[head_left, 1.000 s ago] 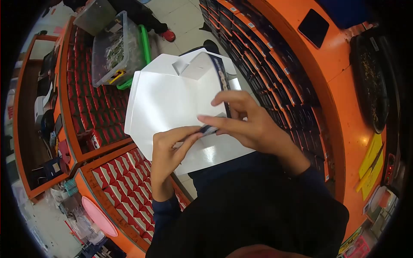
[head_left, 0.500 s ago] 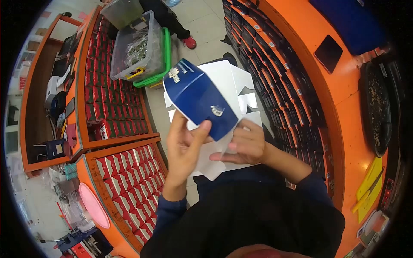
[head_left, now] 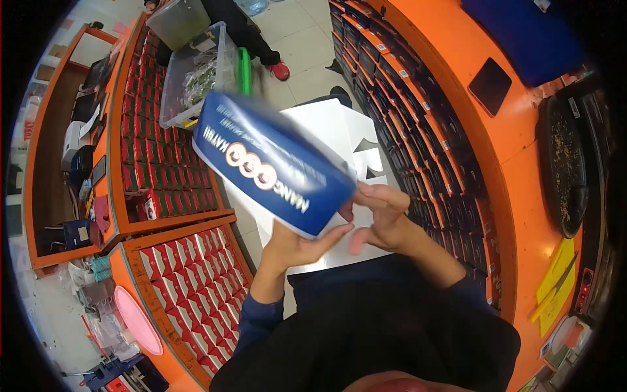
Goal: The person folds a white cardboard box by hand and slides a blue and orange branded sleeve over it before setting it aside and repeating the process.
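Observation:
A blue printed carton point(head_left: 261, 166) with white lettering and round orange-and-white marks is tilted in front of me, partly smeared by motion. My left hand point(head_left: 297, 248) is closed on its lower edge, with most of the fingers hidden behind it. At the carton's right end, my right hand point(head_left: 385, 219) has bent fingers gripping the corner. Beneath both hands, white die-cut card sheets point(head_left: 333, 124) lie over my lap, their notched edges showing at the right.
Dark boxes point(head_left: 424, 130) line the right shelf below an orange counter point(head_left: 516, 196) bearing a phone point(head_left: 490, 86) and a black tray point(head_left: 562, 170). Red-and-white boxes point(head_left: 196, 281) fill the left shelf. Beyond stand a clear plastic bin point(head_left: 228, 72) and another person's red shoe point(head_left: 279, 70).
The carton has turned so that its lettered side faces me, and it has shifted left. My right hand has risen slightly to its right corner.

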Demonstrator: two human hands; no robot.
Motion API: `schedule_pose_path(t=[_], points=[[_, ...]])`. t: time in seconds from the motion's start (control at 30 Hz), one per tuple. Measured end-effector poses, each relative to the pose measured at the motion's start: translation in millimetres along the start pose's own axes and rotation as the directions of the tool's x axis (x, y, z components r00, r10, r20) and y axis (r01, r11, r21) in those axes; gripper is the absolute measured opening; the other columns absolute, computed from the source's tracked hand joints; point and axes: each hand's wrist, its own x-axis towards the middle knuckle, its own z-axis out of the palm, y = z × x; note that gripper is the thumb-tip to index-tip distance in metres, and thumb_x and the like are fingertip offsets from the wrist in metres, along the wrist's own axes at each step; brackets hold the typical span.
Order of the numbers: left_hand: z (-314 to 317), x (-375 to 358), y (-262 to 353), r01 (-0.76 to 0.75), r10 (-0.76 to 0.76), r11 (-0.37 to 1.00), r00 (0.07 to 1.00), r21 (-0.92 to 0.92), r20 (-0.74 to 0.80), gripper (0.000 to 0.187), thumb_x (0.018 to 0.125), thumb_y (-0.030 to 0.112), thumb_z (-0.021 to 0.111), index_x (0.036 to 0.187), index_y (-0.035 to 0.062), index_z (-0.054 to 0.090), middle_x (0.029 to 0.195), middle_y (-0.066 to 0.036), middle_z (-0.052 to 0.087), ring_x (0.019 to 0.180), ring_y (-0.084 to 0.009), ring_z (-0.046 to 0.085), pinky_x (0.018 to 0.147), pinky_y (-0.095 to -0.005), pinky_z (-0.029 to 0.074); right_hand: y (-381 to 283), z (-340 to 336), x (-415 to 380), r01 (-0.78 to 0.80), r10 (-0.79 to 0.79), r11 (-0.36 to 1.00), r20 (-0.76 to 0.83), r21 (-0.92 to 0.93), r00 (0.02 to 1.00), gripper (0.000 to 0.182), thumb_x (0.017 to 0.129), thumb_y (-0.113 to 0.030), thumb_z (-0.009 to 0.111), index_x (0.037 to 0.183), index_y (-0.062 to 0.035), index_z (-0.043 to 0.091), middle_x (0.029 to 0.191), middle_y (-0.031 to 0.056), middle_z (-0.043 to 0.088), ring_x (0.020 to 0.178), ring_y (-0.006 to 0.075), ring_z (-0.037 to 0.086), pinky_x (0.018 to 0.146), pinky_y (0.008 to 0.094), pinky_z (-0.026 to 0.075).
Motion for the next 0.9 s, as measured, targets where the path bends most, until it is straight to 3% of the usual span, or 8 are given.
schedule_pose_path(t=[0.17,0.33,0.37,0.47,0.57,0.67,0.8,0.9], points=[[-24.5,-21.9,-8.9,-0.024,-0.055,0.897,0.985,0.442,0.165,0.021,0.067,-0.005,0.063,0.084,0.0062,0.067,0.1,-0.012,0.068,0.101,-0.0305,0.065,0.102,-0.0526,0.043,7.3,-17.4,-36.1,-0.209,0.275,0.961,-0.545,0.181,0.792,0.043,0.096,-0.022,0.06,0.124,0.0016,0.036,0.07,0.0004,0.043,0.058,0.0096,0.042,0.064,0.0247,0.037],[-34.4,-47.4,-13.1,-0.063,-0.092,0.634,0.983,0.771,0.156,0.038,0.066,-0.002,0.067,0.102,0.009,0.07,0.122,-0.019,0.062,0.131,-0.0379,0.047,0.113,-0.0645,0.02,7.4,-61.1,29.4,-0.415,0.127,0.587,-0.427,-0.695,0.895,0.066,0.075,-0.016,0.081,0.131,-0.001,0.048,0.089,0.0076,0.055,0.086,0.0203,0.054,0.08,0.0312,0.042],[-33.3,-49.2,-16.1,0.104,-0.001,0.578,0.992,0.809,-0.127,0.034,0.074,0.004,0.068,0.108,0.0103,0.068,0.128,-0.017,0.058,0.135,-0.035,0.043,0.114,-0.0644,0.013,15.1,-65.7,30.2,-0.417,0.127,0.585,-0.429,-0.696,0.894,0.066,0.075,-0.016,0.081,0.131,-0.001,0.048,0.089,0.0076,0.055,0.086,0.0203,0.054,0.08,0.0312,0.042],[-42.9,-24.0,-17.8,0.265,0.212,0.717,0.798,0.644,-0.564,0.052,0.082,0.015,0.074,0.13,0.0071,0.057,0.133,-0.019,0.056,0.132,-0.0329,0.047,0.113,-0.0555,0.023,26.6,-76.5,25.2,-0.453,0.445,0.818,-0.109,-0.355,0.889,0.056,0.076,-0.01,0.075,0.128,-0.0018,0.053,0.105,0.0116,0.057,0.096,0.0241,0.055,0.09,0.0319,0.042],[-66.9,-37.1,-39.6,0.523,-0.477,0.84,0.84,0.145,-0.259,0.042,0.087,0.012,0.069,0.125,-0.0025,0.059,0.126,-0.019,0.06,0.114,-0.0294,0.06,0.093,-0.0333,0.046,25.4,-73.5,25.1,-0.574,0.597,0.788,0.045,-0.224,0.801,0.029,0.079,-0.003,0.065,0.107,0.0025,0.06,0.108,0.0097,0.054,0.106,0.0218,0.051,0.096,0.0306,0.037],[-43.1,-30.4,-50.1,0.523,-0.581,0.814,0.724,-0.252,-0.372,0.035,0.089,0.01,0.067,0.121,-0.003,0.062,0.122,-0.017,0.062,0.112,-0.0269,0.06,0.096,-0.0331,0.043,34.1,-46.4,19.3,-0.452,0.468,0.86,0.01,-0.236,0.884,0.038,0.079,0.005,0.052,0.117,0.0009,0.054,0.11,0.0145,0.051,0.103,0.0226,0.052,0.092,0.0302,0.04],[18.1,4.8,-33.5,0.197,-0.127,0.98,0.668,0.01,-0.733,0.032,0.089,0.001,0.056,0.117,0.0007,0.041,0.112,-0.01,0.044,0.106,-0.0169,0.042,0.097,-0.0295,0.032,32.9,28.1,19.8,-0.246,0.167,0.962,-0.467,-0.115,0.868,0.054,0.074,0.015,0.041,0.126,0.0006,0.037,0.107,0.0115,0.038,0.098,0.0185,0.039,0.091,0.0301,0.033],[12.6,9.5,-25.5,0.194,-0.222,0.973,0.645,-0.124,-0.731,0.035,0.084,-0.003,0.054,0.111,0.0067,0.034,0.108,-0.008,0.034,0.102,-0.0183,0.036,0.097,-0.0306,0.029,23.2,27.1,31.5,-0.23,0.173,0.968,-0.389,-0.105,0.905,0.055,0.075,0.015,0.041,0.128,0.0008,0.036,0.103,0.0102,0.036,0.093,0.0185,0.037,0.092,0.0308,0.033]])
